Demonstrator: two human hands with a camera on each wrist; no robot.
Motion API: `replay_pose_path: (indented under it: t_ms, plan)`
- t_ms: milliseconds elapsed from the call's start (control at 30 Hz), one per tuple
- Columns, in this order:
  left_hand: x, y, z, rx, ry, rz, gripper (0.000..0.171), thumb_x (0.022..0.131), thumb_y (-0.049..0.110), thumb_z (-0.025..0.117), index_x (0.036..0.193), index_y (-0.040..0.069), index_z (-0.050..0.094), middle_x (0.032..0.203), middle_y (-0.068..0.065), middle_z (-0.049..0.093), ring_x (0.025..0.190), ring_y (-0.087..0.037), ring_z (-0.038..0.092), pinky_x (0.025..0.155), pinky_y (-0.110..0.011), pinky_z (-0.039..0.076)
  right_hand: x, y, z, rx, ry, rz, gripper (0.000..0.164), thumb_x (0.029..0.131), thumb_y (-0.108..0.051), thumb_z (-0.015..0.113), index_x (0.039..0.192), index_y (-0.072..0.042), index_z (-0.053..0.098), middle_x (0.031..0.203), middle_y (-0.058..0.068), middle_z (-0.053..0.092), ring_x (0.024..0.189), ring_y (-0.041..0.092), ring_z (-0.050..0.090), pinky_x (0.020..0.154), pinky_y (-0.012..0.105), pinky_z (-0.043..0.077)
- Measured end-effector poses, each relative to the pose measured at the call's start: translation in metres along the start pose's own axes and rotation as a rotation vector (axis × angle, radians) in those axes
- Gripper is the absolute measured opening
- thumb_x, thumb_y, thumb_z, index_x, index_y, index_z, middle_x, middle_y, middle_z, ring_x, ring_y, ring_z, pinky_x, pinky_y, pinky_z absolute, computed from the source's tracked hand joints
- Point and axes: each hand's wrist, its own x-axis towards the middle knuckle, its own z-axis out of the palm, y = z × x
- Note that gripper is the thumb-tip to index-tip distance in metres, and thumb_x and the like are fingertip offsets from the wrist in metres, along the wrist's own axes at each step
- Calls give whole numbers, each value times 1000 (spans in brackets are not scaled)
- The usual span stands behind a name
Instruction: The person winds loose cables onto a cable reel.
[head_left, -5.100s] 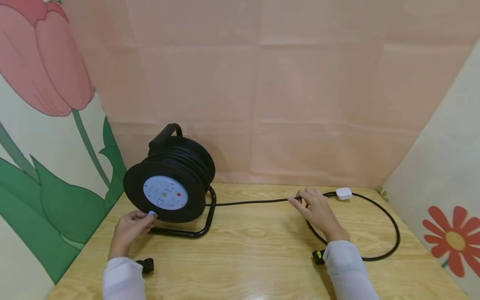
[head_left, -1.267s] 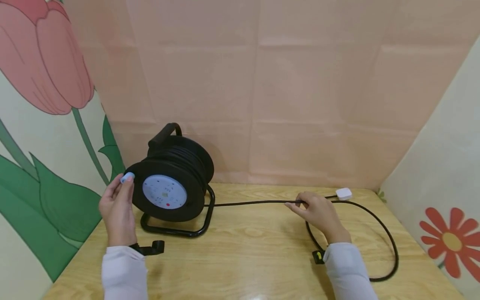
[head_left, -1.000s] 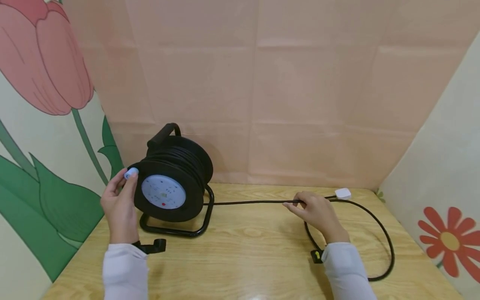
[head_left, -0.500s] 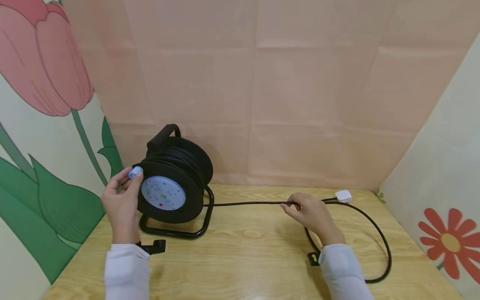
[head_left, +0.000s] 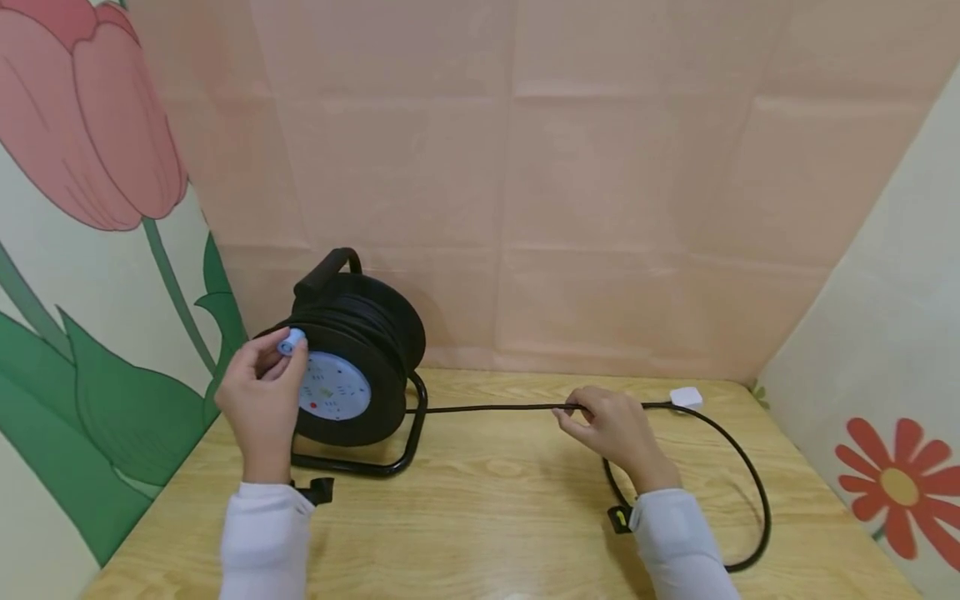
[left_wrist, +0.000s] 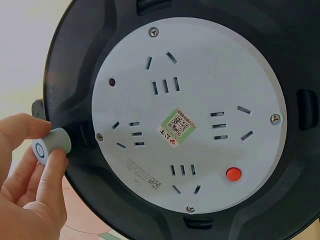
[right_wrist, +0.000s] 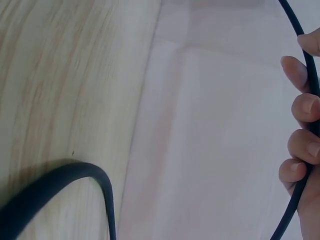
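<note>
A black cable reel [head_left: 360,430] stands on the left of the table, its round pale-blue socket panel [head_left: 339,390] facing forward. My left hand [head_left: 262,408] pinches the reel's light-blue crank knob [head_left: 291,342] between thumb and fingers, at the upper left of the disc. In the left wrist view the knob [left_wrist: 52,145] sits at the disc's rim, beside the panel with its red button [left_wrist: 233,174]. Black cable [head_left: 487,408] runs straight from the reel to my right hand [head_left: 617,427], whose fingers curl round it. The right wrist view shows those fingers [right_wrist: 304,144] along the cable.
Beyond my right hand the cable loops over the wooden table [head_left: 480,517]. A white plug [head_left: 686,398] lies near the back edge. The reel's black tube stand [head_left: 360,471] rests on the tabletop. A pink sheet [head_left: 600,208] hangs behind; painted walls flank both sides.
The knob has gone from the disc's bottom up its left side to the upper left, the panel turning with it. My right hand has moved slightly left with the cable, and the loop has shrunk.
</note>
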Motion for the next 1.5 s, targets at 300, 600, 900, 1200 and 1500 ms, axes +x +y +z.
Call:
replay_pose_path:
  t_ms: [300,600,900,1200,1500]
  plan:
    - [-2,0,6,146,-17,162,20,86,11,79,103,0,76,97,-9,72,83,-17,70,75,-10,51,4,-9,3,-26,9,-23,13,86,-35,78,83,-23,72,64,-13,54,51,0,34,44,22,31]
    - [-1,6,10,234,-55,205,22,85,18,82,98,1,76,93,-10,72,76,-17,70,70,-5,47,5,-11,6,-3,10,-38,10,85,-30,79,87,-22,74,64,-15,46,53,1,35,45,22,31]
    - [-1,13,13,257,-94,194,21,85,20,81,94,2,75,88,-8,71,73,-16,70,66,-4,45,9,-15,6,-3,-39,-30,14,85,-34,80,89,-23,72,63,-13,47,50,1,32,45,22,28]
    - [-8,19,16,269,-147,182,20,85,22,81,92,4,75,80,-6,72,67,-16,67,61,-4,42,6,-20,11,1,-59,-27,14,85,-36,81,89,-26,72,65,-21,39,50,0,32,44,22,28]
    - [-13,23,18,277,-199,189,20,86,22,81,90,4,74,77,-7,71,65,-15,67,60,-4,43,8,-26,17,24,-35,-98,9,86,-25,76,92,-20,73,67,-10,54,55,0,39,46,20,34]
